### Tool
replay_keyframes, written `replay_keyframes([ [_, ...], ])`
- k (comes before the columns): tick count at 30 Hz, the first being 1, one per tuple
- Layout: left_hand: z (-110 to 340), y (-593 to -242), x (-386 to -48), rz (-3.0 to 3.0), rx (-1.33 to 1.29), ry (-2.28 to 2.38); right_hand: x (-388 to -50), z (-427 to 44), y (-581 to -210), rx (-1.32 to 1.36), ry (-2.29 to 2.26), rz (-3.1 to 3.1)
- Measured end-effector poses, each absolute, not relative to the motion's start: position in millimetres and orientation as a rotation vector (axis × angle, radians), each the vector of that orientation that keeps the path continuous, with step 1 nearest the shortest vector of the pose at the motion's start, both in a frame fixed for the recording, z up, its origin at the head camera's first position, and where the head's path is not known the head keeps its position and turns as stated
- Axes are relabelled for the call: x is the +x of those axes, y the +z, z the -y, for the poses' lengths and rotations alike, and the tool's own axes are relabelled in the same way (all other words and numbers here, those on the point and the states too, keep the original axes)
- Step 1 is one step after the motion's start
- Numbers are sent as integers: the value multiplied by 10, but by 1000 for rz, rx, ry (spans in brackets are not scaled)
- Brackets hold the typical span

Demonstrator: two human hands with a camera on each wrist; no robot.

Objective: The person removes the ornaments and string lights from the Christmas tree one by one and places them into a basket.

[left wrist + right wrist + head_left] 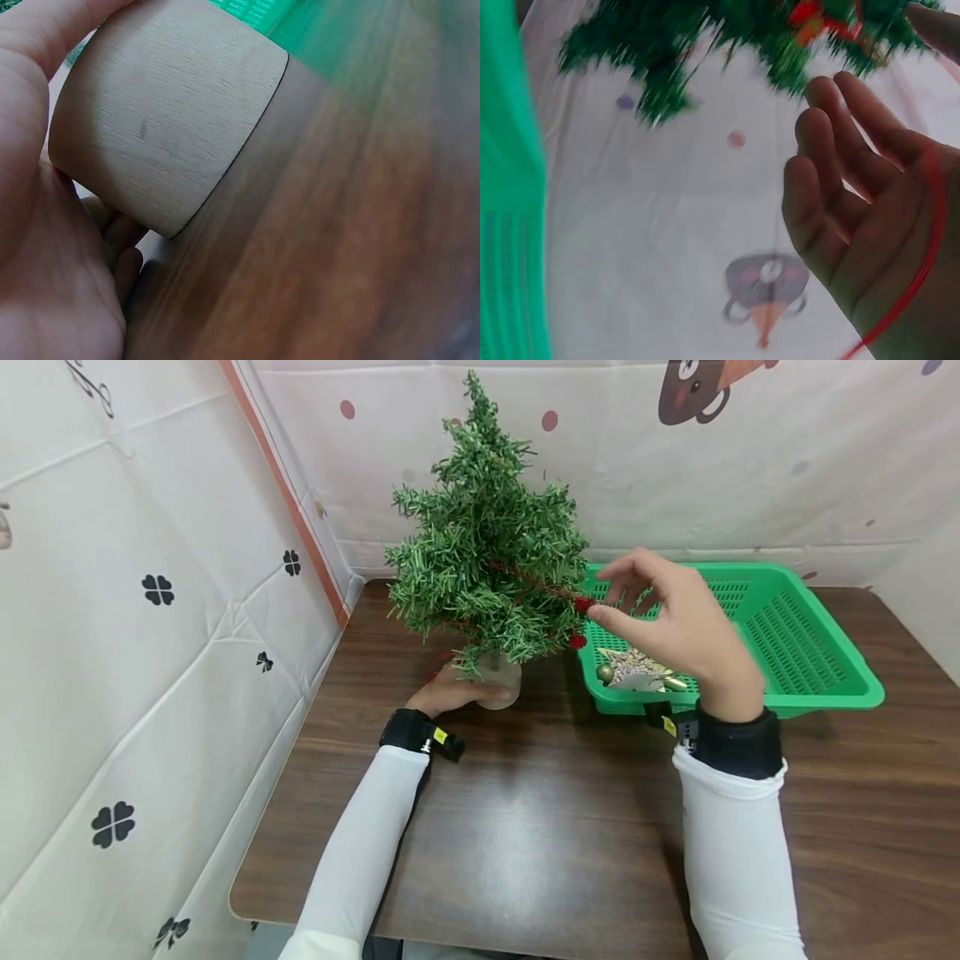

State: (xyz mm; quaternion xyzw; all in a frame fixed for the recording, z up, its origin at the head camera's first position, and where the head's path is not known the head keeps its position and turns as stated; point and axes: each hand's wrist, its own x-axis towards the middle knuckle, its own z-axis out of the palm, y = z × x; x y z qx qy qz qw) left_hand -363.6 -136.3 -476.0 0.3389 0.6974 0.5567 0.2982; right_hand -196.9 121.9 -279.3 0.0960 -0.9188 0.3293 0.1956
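Note:
A small artificial Christmas tree (487, 535) stands on a round wooden base (172, 105). My left hand (452, 690) grips that base from the left, thumb across its front. My right hand (678, 614) is at the tree's right side, its thumb and fingertips apart. A red ornament (583, 603) lies close by the thumb tip, and another red ornament (577, 641) hangs just below. Thin red cord (536, 582) runs through the branches. In the right wrist view a red cord (922, 277) passes across the palm, while the fingers (817, 142) are loosely bent and hold nothing visible.
A green plastic basket (825, 700) sits behind and under my right hand. In it are a glittery star-shaped decoration (637, 667) and a gold ball (604, 673). Patterned white cloth (825, 468) hangs behind and at the left of the brown wooden table (525, 827).

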Motion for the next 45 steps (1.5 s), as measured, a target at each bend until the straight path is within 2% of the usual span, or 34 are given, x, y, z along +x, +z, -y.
replay_keyframes([
  [10, 1373, -4791, -3645, -1860, 900, 1481, -2059, -709, -2827, 337, 701, 2379],
  [19, 1364, -4788, -3663, -1846, 929, 1490, -2051, -668, -2846, 295, 667, 2368],
  [36, 1371, -4771, -3651, -1848, 873, 1487, -1953, -530, -2776, 260, 951, 2349],
  [45, 1373, -4787, -3664, -1862, 888, 1466, -1901, -495, -2741, 199, 749, 2445],
])
